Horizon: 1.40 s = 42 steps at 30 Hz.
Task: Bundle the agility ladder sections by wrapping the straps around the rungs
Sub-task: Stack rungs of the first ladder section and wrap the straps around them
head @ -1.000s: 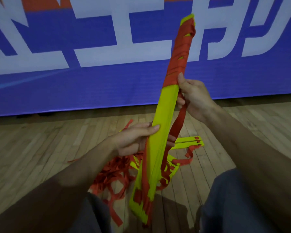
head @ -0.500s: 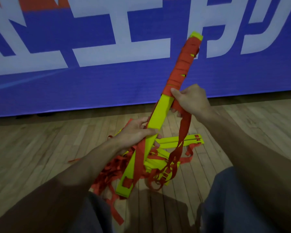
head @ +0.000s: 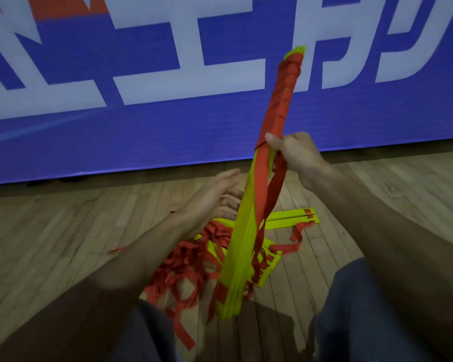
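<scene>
Yellow rungs [head: 242, 246] stacked in a tilted bundle, lower end down between the knees, upper half bound in red strap [head: 281, 100]; right hand [head: 297, 155] closed on the bundle at the wrap's lower edge, thumb on the strap, loose strap tail [head: 271, 197] hanging below; left hand [head: 215, 197] open, fingers spread, just left of the bundle, contact with it unclear; more rungs [head: 293, 218] and tangled straps [head: 188, 259] on the wooden floor [head: 63, 231]; blue banner [head: 141, 131] along its far edge; bare boards open left and right.
</scene>
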### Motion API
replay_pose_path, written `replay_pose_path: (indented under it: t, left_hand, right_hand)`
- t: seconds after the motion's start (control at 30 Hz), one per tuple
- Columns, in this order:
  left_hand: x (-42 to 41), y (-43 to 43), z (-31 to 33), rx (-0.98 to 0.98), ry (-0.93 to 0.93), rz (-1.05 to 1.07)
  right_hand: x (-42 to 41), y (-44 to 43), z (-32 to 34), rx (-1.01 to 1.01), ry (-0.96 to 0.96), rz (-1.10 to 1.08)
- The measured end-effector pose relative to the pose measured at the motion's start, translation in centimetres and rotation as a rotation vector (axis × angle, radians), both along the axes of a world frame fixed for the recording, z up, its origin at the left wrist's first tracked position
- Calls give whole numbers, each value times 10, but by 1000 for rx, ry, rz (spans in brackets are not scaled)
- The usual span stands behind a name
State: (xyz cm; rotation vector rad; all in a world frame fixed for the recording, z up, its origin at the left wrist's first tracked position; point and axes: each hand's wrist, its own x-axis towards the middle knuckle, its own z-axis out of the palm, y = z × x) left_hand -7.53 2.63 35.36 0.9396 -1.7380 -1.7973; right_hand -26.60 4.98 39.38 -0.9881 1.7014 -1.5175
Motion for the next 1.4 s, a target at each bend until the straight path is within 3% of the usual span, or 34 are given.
replay_pose_path:
  t: [0.07, 0.23, 0.37, 0.53, 0.67, 0.8, 1.1, 1.2, 1.3, 1.4]
  left_hand:
    - [2, 1, 3, 134, 86, -56]
    - [5, -1, 1, 290, 88, -74]
    - [8, 6, 6, 379, 256, -155]
    - [13, 4, 5, 421, 470, -550]
    - [11, 9, 5, 405, 462, -635]
    - [4, 14, 11, 350, 457, -475]
    - [3, 9, 9, 124, 152, -139]
    - [1, 4, 9, 70, 96, -36]
    - [-1, 5, 8, -101, -15, 79]
    - [-3, 7, 2, -471, -162, 129]
  right_hand:
    - [-3, 2, 3, -39, -31, 55]
    - [-3, 13, 9, -157, -197, 271]
    - [0, 21, 14, -245, -297, 378]
    - [2, 22, 16, -289, -383, 501]
    - [3, 26, 18, -289, -446, 632]
    - [-2, 23, 18, -264, -391, 575]
    - [1, 13, 11, -76, 129, 179]
    - [8, 12, 12, -6, 126, 201]
    - [13, 13, 11, 47, 64, 251]
    - [15, 11, 4, 70, 95, 213]
